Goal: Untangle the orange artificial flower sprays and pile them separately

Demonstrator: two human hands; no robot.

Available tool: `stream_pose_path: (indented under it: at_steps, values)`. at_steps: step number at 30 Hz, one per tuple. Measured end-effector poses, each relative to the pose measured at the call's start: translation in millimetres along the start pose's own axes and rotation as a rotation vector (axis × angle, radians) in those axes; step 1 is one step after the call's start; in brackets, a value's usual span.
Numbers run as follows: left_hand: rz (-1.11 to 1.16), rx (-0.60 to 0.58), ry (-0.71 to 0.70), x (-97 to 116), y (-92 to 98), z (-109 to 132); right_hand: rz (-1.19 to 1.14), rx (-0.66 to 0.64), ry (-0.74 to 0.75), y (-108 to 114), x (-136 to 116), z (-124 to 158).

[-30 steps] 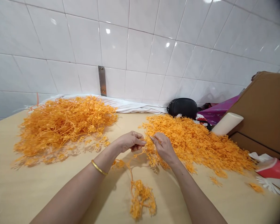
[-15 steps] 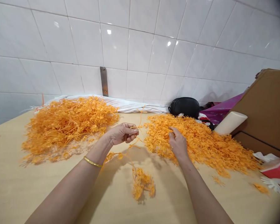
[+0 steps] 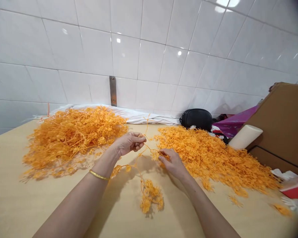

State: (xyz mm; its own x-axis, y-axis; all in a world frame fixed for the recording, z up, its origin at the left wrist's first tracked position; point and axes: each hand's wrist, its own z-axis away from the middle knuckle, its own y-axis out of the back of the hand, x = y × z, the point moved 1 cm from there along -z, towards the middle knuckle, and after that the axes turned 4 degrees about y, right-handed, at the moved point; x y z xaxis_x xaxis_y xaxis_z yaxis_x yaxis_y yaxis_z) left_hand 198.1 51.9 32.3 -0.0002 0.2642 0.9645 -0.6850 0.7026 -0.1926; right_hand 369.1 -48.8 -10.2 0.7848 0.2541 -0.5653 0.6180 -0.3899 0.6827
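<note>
My left hand (image 3: 131,142), with a gold bangle on the wrist, pinches a thin, branching orange artificial flower stem (image 3: 137,162) above the middle of the table. One thin branch points up above the fingers, and flower-covered branches hang below, ending in a cluster (image 3: 151,196) near the table. To the right, my right hand (image 3: 173,162) has thumb and forefinger closed at a small orange plastic floret (image 3: 154,154), which meets the tip of a side branch. The fingertips partly hide the floret. Just beyond that hand lies a wide heap of loose orange florets (image 3: 213,155).
A tall pile of orange flower stems (image 3: 76,135) lies at the left. Along the tiled wall runs a white cloth (image 3: 136,116). At the right are a black bag (image 3: 196,118), a cream roll (image 3: 245,137), a cardboard box (image 3: 285,122) and a red and white packet (image 3: 294,188).
My right hand has moved left from over the floret heap to the stem, and a floret now shows at its fingertips. My left hand keeps its pinch; the view has tilted slightly up.
</note>
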Motion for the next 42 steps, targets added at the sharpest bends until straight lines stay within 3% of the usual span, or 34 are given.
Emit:
stream_pose_path:
  at_steps: [3,6,8,13,16,19,22,29,36,39,42]
  values:
    - [-0.079,0.331,-0.059,4.1,3.8,-1.0,-0.049,0.044,0.011,4.5,-8.2,-19.1]
    - [-0.154,0.711,-0.294,17.1,1.4,7.1,-0.011,0.131,0.049,16.3,-24.5,-45.0]
    - [-0.25,0.798,-0.483,27.8,-6.0,16.7,-0.051,0.124,0.05,21.1,-37.9,-59.0]
    - [-0.64,0.658,-0.748,41.3,-29.7,35.9,-0.542,0.073,-0.09,18.0,-63.5,-71.8]
    - [-0.739,0.501,-0.688,38.4,-34.8,37.9,-0.773,0.062,-0.153,17.9,-70.1,-70.9]
    - [-0.699,0.358,-0.572,35.1,-33.9,36.4,-0.886,0.075,-0.178,22.4,-71.7,-69.3]
    - [-0.598,0.291,-0.562,36.6,-32.7,35.7,-0.963,0.118,-0.203,26.2,-70.2,-68.2]
    - [-0.357,0.37,-0.543,42.1,-24.7,33.3,-0.785,0.098,-0.037,29.9,-73.5,-64.9]
    - [-0.017,0.268,-0.432,37.8,-11.8,26.1,-0.656,0.033,0.065,35.1,-75.5,-63.0]
    - [-0.084,0.217,-0.377,35.4,-15.0,25.2,-0.636,0.052,0.084,34.7,-74.7,-63.9]
    - [-0.136,0.085,-0.292,31.0,-21.0,24.2,-0.594,0.157,0.082,33.1,-72.3,-66.0]
